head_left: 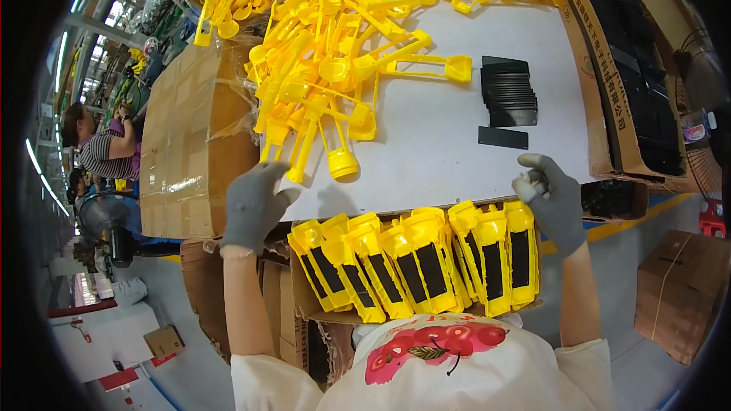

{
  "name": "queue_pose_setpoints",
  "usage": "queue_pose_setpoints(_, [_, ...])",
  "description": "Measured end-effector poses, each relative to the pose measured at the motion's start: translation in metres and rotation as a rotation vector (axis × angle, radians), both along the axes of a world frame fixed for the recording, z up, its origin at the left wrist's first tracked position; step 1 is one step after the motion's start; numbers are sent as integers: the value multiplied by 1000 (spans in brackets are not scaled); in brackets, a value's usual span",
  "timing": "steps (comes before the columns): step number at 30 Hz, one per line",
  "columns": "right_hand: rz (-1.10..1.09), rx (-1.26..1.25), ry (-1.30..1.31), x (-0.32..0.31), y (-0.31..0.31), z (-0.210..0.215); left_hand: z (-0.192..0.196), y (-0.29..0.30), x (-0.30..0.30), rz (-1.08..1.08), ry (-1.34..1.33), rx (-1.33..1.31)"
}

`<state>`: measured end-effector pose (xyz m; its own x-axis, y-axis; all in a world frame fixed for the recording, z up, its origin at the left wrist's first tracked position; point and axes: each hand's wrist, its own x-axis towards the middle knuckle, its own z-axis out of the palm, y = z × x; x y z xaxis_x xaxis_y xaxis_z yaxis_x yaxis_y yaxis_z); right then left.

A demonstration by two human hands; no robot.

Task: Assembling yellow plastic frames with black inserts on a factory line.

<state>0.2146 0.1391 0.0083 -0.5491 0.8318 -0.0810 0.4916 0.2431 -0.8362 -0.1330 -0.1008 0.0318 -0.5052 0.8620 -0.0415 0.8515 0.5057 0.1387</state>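
two gray-gloved hands on show, both around the near edge of the white tabletop (426, 175). left hand (257, 205), left of center, is loosely spread with the thumb out, looks empty to me. it's right by the lower ends of a big messy heap of yellow frames (327, 68), can't tell if the fingertips actually touch. right hand (556, 202), right of center, has its fingers curled in, and honestly i can't tell if it's pinching something. closest to it is a loose black strip (502, 138), just below a fanned stack of black strips (510, 95). as for clutter, the heap hogs the upper left of the table and more yellow bits run along the top of the frame. a big taped carton (179, 137) crowds the left side, and an open box (598, 84) of dark flat pieces (640, 68) walls off the right. bottom center, between the hands and the cherry-print shirt (442, 346), there's an open carton (316, 313) packed with upright yellow pieces (417, 236) with black panels in them. also: a bottle (694, 133) and red stool (713, 218) far right, a brown carton (685, 289) on the floor lower right, and a person in a striped top (110, 152) far left.
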Motion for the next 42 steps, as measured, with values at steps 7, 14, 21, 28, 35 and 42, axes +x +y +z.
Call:
queue_pose_setpoints(7, [119, 499, -230, -13, 62, -31, -64, 48, 22, -208, 71, -79])
queue_pose_setpoints(14, [123, 569, -454, -34, 66, -36, -25, 20, 19, -85, -68, 448])
queue_pose_setpoints(21, [270, 592, -408, -54, 60, -26, 44, -7, 52, 436, -867, 715])
queue_pose_setpoints(28, [429, 577, -646, -88, 59, -33, 17, -5, 100, 434, -1277, 798])
queue_pose_setpoints(35, [192, 304, -42, -60, 38, 18, -11, 7, 138, 435, -1553, 771])
queue_pose_setpoints(42, [270, -468, 331, -28, -37, 74, -9, 17, 157, 423, -1654, 758])
